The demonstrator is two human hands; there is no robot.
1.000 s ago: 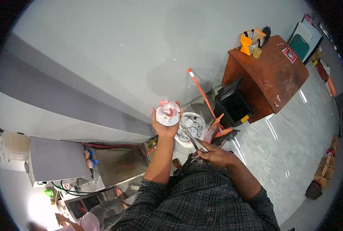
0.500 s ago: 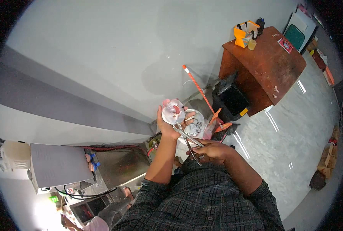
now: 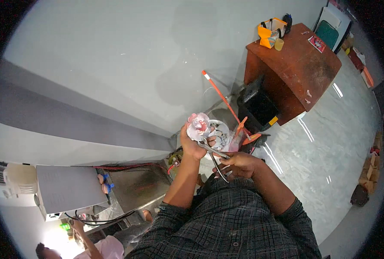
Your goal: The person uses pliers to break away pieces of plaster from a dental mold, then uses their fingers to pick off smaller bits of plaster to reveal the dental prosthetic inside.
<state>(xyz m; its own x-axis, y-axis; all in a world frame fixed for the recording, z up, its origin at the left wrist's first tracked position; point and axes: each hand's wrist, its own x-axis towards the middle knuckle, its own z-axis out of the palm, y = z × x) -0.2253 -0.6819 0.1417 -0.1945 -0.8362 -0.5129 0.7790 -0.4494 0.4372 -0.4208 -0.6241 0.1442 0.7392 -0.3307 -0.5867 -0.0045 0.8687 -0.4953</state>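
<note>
Left hand [image 3: 193, 150]: a rounded white-and-pink plaster-like piece [image 3: 199, 126] is cupped in the palm.
Right hand [image 3: 242, 164]: long silver metal pliers [image 3: 214, 150] are grasped by the handles.
Pliers' tip: held at the piece's lower edge.
Beyond: a round white bucket [image 3: 223, 123] is seen.

– what occupies the upper right?
– a brown desk [image 3: 299, 67], bearing an orange bag [image 3: 266, 35] and a yellowish cup [image 3: 278, 44].
– and beside the desk?
– a black bin [image 3: 260, 107], with an orange pole [image 3: 218, 90] at its left.
</note>
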